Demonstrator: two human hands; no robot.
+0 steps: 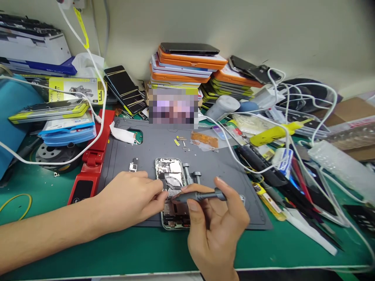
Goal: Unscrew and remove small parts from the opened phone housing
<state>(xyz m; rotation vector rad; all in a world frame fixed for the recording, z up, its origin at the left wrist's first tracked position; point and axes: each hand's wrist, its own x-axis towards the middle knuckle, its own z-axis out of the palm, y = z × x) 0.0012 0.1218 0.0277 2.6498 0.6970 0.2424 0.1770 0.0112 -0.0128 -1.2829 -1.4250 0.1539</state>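
An opened phone [173, 177], its inner parts bare, lies on a grey work mat [140, 150]. My right hand [218, 226] grips a grey screwdriver [199, 196] held nearly level, its tip over the middle of the phone. From the left, my left hand [137, 197] reaches to the phone's left edge with thumb and forefinger pinched together. Whatever may be between those fingertips is too small to make out. Just beyond the phone's right side lie two more grey screwdrivers [197, 175], partly hidden by my right hand. A small metal-and-black part [133, 165] rests left of the phone.
Tiny loose parts [181, 141] and an orange film [204, 140] lie on the mat's far side. Left stands a red tool [92, 164]. Boxes [181, 64] are stacked behind a pixelated screen [173, 109]. White cables [234, 150] cross cluttered tools at right.
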